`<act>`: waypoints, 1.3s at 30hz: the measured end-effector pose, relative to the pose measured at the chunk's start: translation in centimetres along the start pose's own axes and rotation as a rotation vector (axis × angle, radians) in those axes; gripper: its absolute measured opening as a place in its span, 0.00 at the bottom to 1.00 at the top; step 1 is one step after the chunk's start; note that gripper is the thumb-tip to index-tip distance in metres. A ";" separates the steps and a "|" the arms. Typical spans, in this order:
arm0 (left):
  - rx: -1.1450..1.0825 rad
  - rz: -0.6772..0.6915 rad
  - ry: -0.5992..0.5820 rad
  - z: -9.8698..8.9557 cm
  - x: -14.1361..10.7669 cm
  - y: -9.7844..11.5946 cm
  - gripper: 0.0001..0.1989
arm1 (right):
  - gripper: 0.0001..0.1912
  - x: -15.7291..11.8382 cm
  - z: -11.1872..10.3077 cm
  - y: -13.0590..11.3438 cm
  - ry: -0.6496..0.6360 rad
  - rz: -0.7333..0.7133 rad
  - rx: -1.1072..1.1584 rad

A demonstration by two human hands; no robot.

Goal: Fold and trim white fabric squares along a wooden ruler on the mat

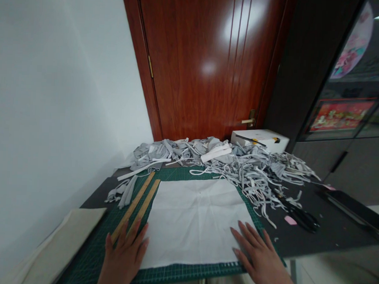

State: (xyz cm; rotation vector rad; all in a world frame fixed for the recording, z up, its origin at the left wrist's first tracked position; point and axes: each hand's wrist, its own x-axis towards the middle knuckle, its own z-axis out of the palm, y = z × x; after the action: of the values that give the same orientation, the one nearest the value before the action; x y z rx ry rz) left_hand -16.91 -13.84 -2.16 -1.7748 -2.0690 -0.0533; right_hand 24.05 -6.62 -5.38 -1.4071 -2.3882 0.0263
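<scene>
A reddish-brown door [195,67] stands beyond a dark table [326,244]. On the table lies a green cutting mat [90,255] with a printed grid; some small pale marks on its near edge are too blurred to read. The white cloth [198,222], roughly square, lies flat on the mat between the two hands, its sides running away from the person, neither axis clearly longer. Grey and white fabric scraps [254,170] heap up beyond it, in front of a white box [274,139].

The hands are apart, palms down, fingers spread. The right hand [261,258] reaches in from the right, its fingers over the cloth's near right part. The left hand [123,254] points away, fingers over the near ends of two wooden strips [138,198], which slant away to the right beside the cloth. Black-handled scissors [305,218] lie right of the mat.
</scene>
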 end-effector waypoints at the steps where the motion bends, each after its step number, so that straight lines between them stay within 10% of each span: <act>1: -0.012 0.008 -0.002 -0.3 0.3 -0.3 0.22 | 0.24 0.2 -0.2 0.0 0.018 0.002 -0.004; 9: -0.257 0.224 0.026 -2.8 7.7 3.8 0.26 | 0.24 7.7 -1.5 -4.4 -0.002 0.041 0.048; 14: -0.237 0.126 -0.228 -0.7 9.2 7.3 0.29 | 0.28 9.8 0.2 -5.6 -0.165 0.048 0.095; 20: -0.038 -0.013 -0.229 -1.5 8.0 4.8 0.29 | 0.29 8.4 0.4 -2.7 -0.130 0.106 0.044; 27: -0.043 -0.186 -0.352 -4.5 6.6 4.5 0.20 | 0.23 5.6 -0.7 -4.7 0.033 0.053 -0.004; 35: -0.239 -0.237 -0.609 -5.6 3.1 2.8 0.17 | 0.31 -0.8 -0.3 0.3 0.197 0.534 -0.183; 39: -0.416 -0.267 -0.503 -5.9 1.5 3.6 0.09 | 0.24 -1.7 -0.7 2.2 0.139 0.622 -0.065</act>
State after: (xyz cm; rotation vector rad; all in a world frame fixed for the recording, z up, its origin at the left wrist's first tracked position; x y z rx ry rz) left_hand -11.95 -13.49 2.88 -1.8676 -2.8203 -0.1342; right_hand 26.85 -7.12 -5.72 -2.0514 -1.7735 0.0107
